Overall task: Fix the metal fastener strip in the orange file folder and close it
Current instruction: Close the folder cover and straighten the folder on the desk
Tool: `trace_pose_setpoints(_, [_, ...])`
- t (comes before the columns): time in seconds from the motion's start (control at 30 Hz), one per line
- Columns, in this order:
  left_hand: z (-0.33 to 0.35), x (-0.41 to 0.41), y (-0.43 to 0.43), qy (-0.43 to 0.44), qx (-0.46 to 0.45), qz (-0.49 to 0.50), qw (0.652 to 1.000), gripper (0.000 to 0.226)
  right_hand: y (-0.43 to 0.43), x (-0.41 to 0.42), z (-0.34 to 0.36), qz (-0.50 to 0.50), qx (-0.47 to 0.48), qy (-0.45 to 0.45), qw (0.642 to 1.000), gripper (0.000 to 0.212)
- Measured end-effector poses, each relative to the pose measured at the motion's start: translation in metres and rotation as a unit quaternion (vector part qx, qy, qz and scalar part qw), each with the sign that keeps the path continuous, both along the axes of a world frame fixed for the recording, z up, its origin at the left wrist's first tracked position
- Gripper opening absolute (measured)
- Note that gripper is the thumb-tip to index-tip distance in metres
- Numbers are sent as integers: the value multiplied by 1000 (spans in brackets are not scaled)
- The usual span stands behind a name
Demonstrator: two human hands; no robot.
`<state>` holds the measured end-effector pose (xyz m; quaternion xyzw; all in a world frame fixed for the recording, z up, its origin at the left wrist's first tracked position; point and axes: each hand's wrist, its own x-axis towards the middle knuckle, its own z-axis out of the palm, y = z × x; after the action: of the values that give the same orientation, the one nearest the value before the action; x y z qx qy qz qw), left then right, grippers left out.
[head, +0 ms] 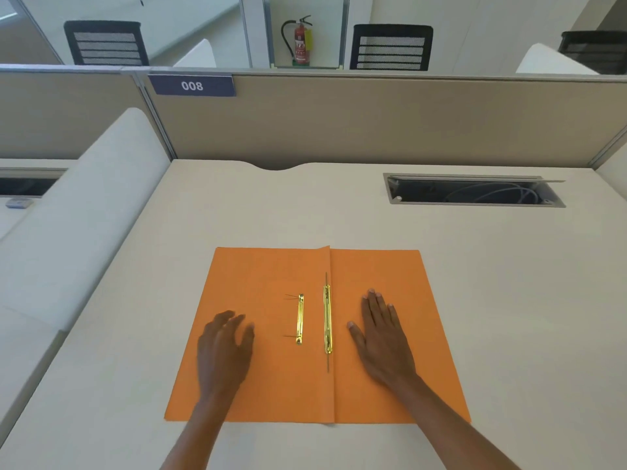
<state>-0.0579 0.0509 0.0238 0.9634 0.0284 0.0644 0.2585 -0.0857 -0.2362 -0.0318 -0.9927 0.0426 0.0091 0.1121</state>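
The orange file folder [271, 385] lies open and flat on the desk in front of me. A gold metal fastener strip [327, 318] runs along the centre fold. A second, shorter gold strip [300, 318] lies loose on the left flap, with two thin prongs pointing left. My left hand [222, 351] hovers over the left flap, fingers apart and slightly curled, holding nothing. My right hand [381, 337] lies flat, palm down, on the right flap beside the fold.
The white desk [475, 300] has a cable slot [475, 191] with its lid up at the back right. A beige partition [373, 120] labelled 008 closes the far edge. A white divider [84, 205] stands along the left side.
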Motion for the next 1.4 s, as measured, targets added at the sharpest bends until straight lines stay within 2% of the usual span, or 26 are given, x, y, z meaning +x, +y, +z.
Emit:
trace_pose_setpoints(0.13, [0,-28,53,133,113,169,970,59,0,-1,-1,-1,-11,-3,1000,76])
trace_pose_setpoints(0.2, [2,-40,62,197,140,194,951,76,1,-1,0,0,-11,-5,1000,76])
trace_pose_setpoints(0.27, [2,-45,62,221,151,197,943,85,1,-1,0,-1,-9,-7,1000,77])
trace_pose_setpoints(0.37, [6,-42,55,237,150,206,937,84,2,-1,2,1,-7,-7,1000,77])
trace_pose_setpoints(0.67, [7,-34,46,270,72,232,932,73,2,-1,2,0,-11,-7,1000,75])
trace_pose_setpoints(0.83, [8,-33,60,282,-28,247,927,79,2,-2,1,0,0,-6,1000,75])
trace_pose_setpoints(0.93, [16,-30,78,251,-101,253,929,62,1,-2,2,-1,-2,-6,1000,74])
trace_pose_setpoints(1.03, [43,-31,89,207,-236,214,925,25,1,-1,2,0,-7,-3,1000,73])
trace_pose_setpoints(1.1, [67,-32,89,180,-295,164,924,16,1,-1,1,1,-9,1,1000,73])
trace_pose_setpoints(1.2, [108,-33,73,147,-354,81,920,24,1,-2,1,1,-10,3,1000,73])
trace_pose_setpoints(1.4, [163,-42,-7,126,-442,-84,884,54,0,-2,-1,-4,0,-8,1000,72])
